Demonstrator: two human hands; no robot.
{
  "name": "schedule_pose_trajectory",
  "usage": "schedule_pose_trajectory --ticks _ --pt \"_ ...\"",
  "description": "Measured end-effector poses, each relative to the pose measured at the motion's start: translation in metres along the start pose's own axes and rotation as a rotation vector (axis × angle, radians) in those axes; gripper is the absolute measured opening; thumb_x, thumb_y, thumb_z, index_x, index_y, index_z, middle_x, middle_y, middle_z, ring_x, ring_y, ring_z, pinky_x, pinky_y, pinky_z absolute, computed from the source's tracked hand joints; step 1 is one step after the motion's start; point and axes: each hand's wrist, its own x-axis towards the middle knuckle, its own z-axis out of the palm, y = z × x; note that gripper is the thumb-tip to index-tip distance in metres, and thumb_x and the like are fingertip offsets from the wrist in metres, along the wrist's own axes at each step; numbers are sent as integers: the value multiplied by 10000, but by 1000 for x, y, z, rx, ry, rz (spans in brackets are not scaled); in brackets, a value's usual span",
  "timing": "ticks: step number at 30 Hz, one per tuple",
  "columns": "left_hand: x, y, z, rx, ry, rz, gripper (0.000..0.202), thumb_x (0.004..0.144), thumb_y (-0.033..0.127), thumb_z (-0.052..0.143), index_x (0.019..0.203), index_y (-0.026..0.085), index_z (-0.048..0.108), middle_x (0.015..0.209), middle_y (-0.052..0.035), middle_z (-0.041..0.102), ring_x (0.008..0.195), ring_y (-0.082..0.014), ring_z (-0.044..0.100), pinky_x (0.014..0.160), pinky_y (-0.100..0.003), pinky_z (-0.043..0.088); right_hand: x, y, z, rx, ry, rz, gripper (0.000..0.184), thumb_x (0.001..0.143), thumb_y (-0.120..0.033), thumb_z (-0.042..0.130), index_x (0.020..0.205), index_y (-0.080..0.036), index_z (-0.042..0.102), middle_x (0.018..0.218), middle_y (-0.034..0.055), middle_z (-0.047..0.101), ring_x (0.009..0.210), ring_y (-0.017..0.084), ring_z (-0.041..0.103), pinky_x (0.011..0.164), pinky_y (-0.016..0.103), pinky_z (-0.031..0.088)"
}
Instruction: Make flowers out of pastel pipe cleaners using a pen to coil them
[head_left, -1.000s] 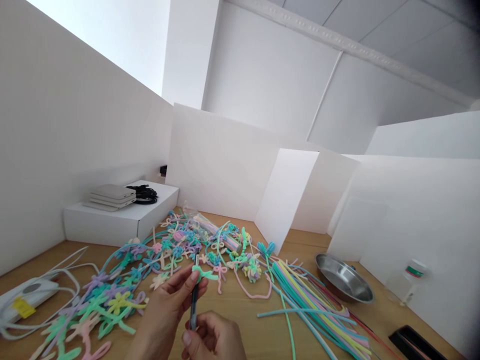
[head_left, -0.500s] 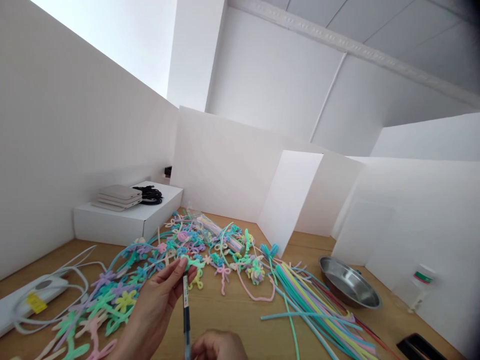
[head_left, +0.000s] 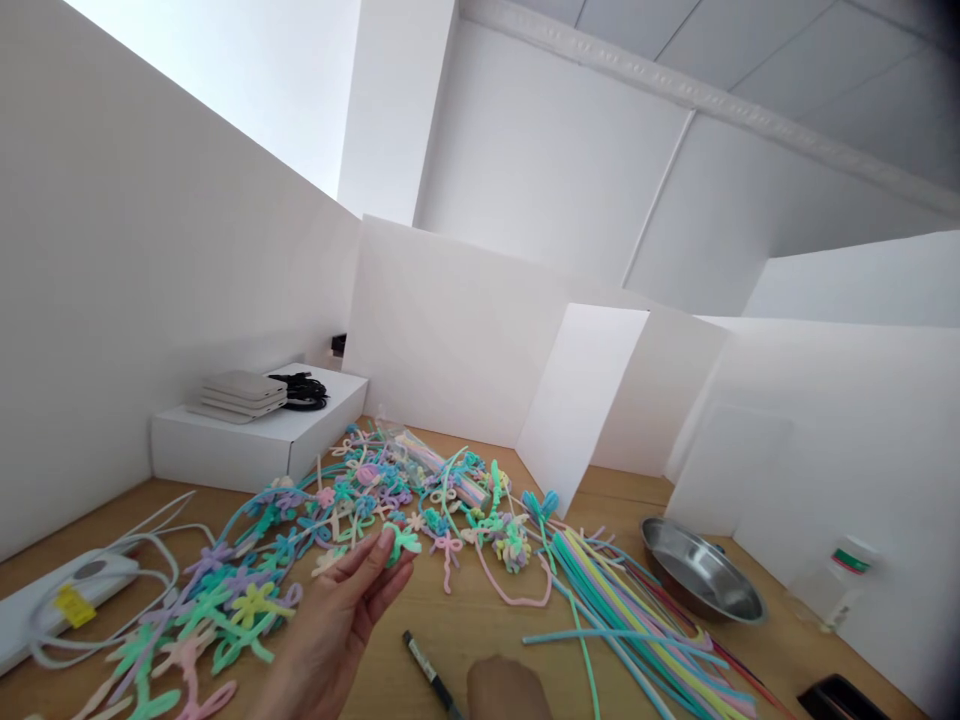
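My left hand point(head_left: 337, 620) is closed, with thumb and fingers pinching a small mint-green pipe-cleaner flower point(head_left: 403, 542) above the table. My right hand point(head_left: 508, 688) sits low at the bottom edge, partly cut off by the frame; its fingers are hidden. Just left of it is a dark pen point(head_left: 430, 674), slanting down out of view. Whether the right hand still touches the pen I cannot tell. Behind the left hand spreads a heap of pastel pipe-cleaner flowers point(head_left: 367, 490).
Loose straight pipe cleaners point(head_left: 622, 610) lie to the right, beside a steel bowl point(head_left: 701, 570). A bottle point(head_left: 844, 580) and a black object point(head_left: 838, 697) are farther right. At left are a power strip point(head_left: 67, 600) with white cables and a white box point(head_left: 225, 445).
The pen has come away from the flower and moved down and right. My right hand has shifted right. My left hand, keeping the flower, has moved slightly right.
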Motion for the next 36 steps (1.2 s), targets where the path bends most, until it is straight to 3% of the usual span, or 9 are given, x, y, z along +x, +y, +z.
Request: schedule_pose_trajectory --ticks 3,6,9,13,17,20,26,32,36 --pt "-8 -7 4 10 -20 -51 317 854 -67 507 730 109 740 710 -48 781 628 -144 746 580 -216 639 11 -20 -2 -75 28 -60 286 688 -104 680 915 -266 739 756 43 713 680 200 666 629 256 479" --pt "-15 -15 8 12 -36 -101 296 842 -59 540 712 114 743 721 -51 785 633 -141 744 601 -226 638 16 -41 -9 -4 177 -319 323 884 -144 510 1156 -279 622 868 31 671 704 147 646 683 235 505" --pt "-23 -22 11 15 -54 -134 262 813 -51 595 699 129 746 697 -38 784 603 -125 734 586 -210 631 15 -53 -13 113 188 -466 278 906 -154 516 1113 -286 646 814 15 639 653 121 629 627 199 510" --pt "-32 -27 14 29 -79 -163 178 746 -17 697 700 144 758 685 -24 785 580 -119 723 567 -194 622 15 -57 -15 167 190 -477 166 900 -231 572 983 -251 715 789 37 645 690 146 636 615 212 502" --pt "-35 -28 13 36 -116 -203 127 605 122 850 699 158 772 676 -4 782 577 -114 705 569 -180 611 16 -59 -17 172 153 -486 191 902 -321 574 935 -222 734 746 39 626 663 141 618 595 206 477" --pt "-36 -28 13 41 -144 -215 201 537 223 888 696 172 776 670 12 775 613 -118 699 614 -185 605 15 -61 -19 102 127 -491 218 912 -336 554 910 -201 725 737 35 604 677 136 606 606 199 460" --pt "-35 -28 12 67 -200 -223 207 566 266 872 715 158 778 651 -19 773 611 -158 703 580 -218 591 13 -55 -18 -173 80 -496 152 904 -265 516 835 -176 618 788 46 583 734 173 587 665 255 480" --pt "-33 -26 11 76 -189 -236 246 542 284 882 739 177 781 667 -15 782 617 -151 705 589 -204 581 12 -45 -10 -271 175 -549 352 988 -395 326 1027 -253 645 839 44 586 745 164 596 652 237 495" --pt "-35 -22 11 78 -161 -224 267 499 293 899 717 193 780 697 -11 789 649 -158 710 603 -211 590 14 -51 -20 -141 63 -577 305 976 -370 394 1105 -251 644 885 49 585 754 132 619 668 186 510"
